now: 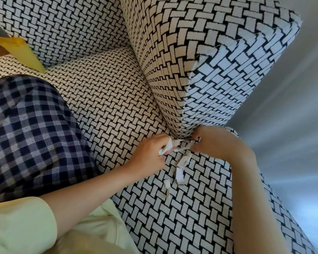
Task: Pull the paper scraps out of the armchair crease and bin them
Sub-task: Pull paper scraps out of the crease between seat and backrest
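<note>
At the crease [181, 133], left hand [148, 153] clutches scraps [166, 147]; right hand [216, 142], at its 3 o'clock, pinches a strip [184, 147].

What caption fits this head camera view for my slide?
Left hand and right hand grip paper scraps at the armchair crease; loose scraps lie on the seat.

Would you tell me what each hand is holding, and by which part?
The left hand grips curled paper scraps in its fingers. The right hand pinches the far end of a strip running between the hands, beside the armchair crease.
</note>
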Demonstrator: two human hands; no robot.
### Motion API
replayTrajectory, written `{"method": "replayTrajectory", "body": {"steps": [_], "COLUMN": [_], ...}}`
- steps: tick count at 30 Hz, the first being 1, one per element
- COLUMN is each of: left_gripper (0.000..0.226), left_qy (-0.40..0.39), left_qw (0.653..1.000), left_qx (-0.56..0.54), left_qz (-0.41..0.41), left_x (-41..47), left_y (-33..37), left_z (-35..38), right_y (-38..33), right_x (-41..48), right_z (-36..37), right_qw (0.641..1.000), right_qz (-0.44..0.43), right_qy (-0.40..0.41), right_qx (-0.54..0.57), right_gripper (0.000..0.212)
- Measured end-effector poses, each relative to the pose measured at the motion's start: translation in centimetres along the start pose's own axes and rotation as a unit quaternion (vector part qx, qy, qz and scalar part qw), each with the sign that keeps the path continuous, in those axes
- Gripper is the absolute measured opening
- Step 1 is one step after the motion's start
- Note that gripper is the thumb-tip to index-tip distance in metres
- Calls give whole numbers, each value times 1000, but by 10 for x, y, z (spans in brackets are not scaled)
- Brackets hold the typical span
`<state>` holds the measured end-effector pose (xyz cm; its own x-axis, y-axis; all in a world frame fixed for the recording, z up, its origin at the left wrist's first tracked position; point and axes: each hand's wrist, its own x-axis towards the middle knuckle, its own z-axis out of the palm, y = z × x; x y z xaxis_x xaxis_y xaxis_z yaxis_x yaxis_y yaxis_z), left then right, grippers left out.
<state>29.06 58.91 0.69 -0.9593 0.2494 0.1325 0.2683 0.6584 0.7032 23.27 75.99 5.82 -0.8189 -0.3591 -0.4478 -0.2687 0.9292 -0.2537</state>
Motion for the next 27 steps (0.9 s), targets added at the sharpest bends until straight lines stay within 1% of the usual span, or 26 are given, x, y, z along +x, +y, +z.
{"method": "replayTrajectory", "body": {"steps": [2, 3, 5, 6, 7, 8, 9, 10, 11, 12, 14, 15, 17, 20, 23, 24, 25, 27], "left_gripper": [38, 42, 47, 40, 28, 16, 9, 14, 25, 36, 50, 54, 51, 45, 34, 38, 50, 77], "left_qy": [31, 41, 30, 5, -27, -63, -89, -105, -114, -112, -82, -70, -66, -67, -121, -145, -173, -209], "left_qw": [999, 999, 997, 995, 992, 988, 986, 986, 988, 990, 992, 993, 995, 996, 988, 984, 980, 970], "left_qx": [-17, -25, -54, -75, -99, -118, -124, -107, -83, -62, -54, -43, -8, 52, 81, 89, 98, 127], "left_qz": [-7, -18, -49, -61, -67, -70, -73, -67, -59, -59, -79, -83, -75, -41, -47, -43, -33, 12], "left_x": [-1, -1, 1, 2, 3, 4, 6, 7, 9, 11, 15, 16, 18, 21, 18, 16, 13, 7], "left_y": [-1, -1, 2, 5, 8, 12, 14, 17, 19, 20, 21, 19, 15, 17, 22, 24, 25, 26], "left_z": [0, -1, -4, -6, -8, -10, -10, -10, -9, -8, -7, -7, -7, -9, -14, -16, -16, -15], "right_y": [3, 4, 4, 3, 1, -3, -8, -11, -14, -16, -15, -13, -8, -4, -2, -2, -3, -4], "right_x": [6, 7, 5, 3, -1, -4, -5, -5, -3, -2, 0, 1, 2, 0, -5, -6, -7, -8], "right_z": [2, 1, -1, -4, -7, -8, -7, -4, -1, 1, 1, 0, -1, -2, -3, -4, -5, -5], "right_qw": [998, 997, 996, 996, 994, 993, 992, 992, 992, 991, 990, 990, 990, 992, 989, 987, 984, 978], "right_qz": [2, 0, -25, -47, -69, -88, -103, -111, -112, -108, -105, -108, -111, -112, -121, -125, -132, -148], "right_qy": [64, 82, 77, 65, 52, 43, 39, 43, 54, 66, 80, 77, 68, 31, -58, -85, -107, -135], "right_qx": [11, 15, 28, 45, 62, 70, 63, 49, 38, 34, 38, 41, 45, 51, 58, 58, 58, 52], "right_gripper": [24, 23, 22, 22, 23, 25, 27, 27, 23, 18, 13, 12, 12, 11, 15, 16, 18, 24]}}
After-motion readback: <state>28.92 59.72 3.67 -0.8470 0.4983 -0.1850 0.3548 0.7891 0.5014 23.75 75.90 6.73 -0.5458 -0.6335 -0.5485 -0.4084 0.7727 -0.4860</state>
